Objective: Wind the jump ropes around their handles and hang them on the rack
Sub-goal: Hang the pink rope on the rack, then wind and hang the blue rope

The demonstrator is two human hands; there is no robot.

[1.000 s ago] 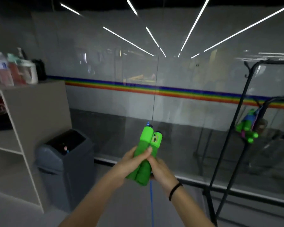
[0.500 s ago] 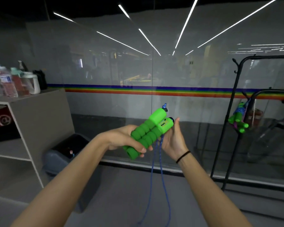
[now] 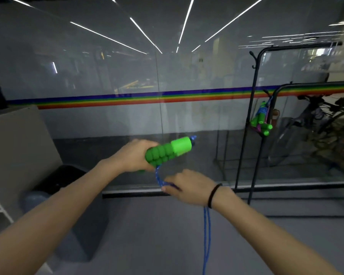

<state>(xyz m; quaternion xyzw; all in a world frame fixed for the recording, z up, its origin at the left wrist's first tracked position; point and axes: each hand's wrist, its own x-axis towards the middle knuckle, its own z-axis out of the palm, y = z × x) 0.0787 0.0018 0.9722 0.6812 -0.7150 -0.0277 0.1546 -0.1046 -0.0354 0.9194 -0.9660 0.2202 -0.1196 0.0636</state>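
My left hand (image 3: 136, 155) grips the green foam handles (image 3: 168, 152) of a jump rope, held level and pointing right. The blue rope (image 3: 206, 235) runs from under the handles into my right hand (image 3: 187, 186), which pinches it just below them, then hangs doubled toward the floor. A black metal rack (image 3: 254, 108) stands at the right. A wound jump rope with green handles (image 3: 261, 121) hangs from one of its hooks.
A glass wall with a rainbow stripe (image 3: 127, 99) runs across in front of me. A grey bin (image 3: 68, 205) sits low at the left beside a grey shelf unit (image 3: 14, 143). A bicycle (image 3: 316, 124) stands behind the rack.
The handles have tipped from upright to level. My right hand left the handles, dropped below them and took the blue rope. The view has swung right.
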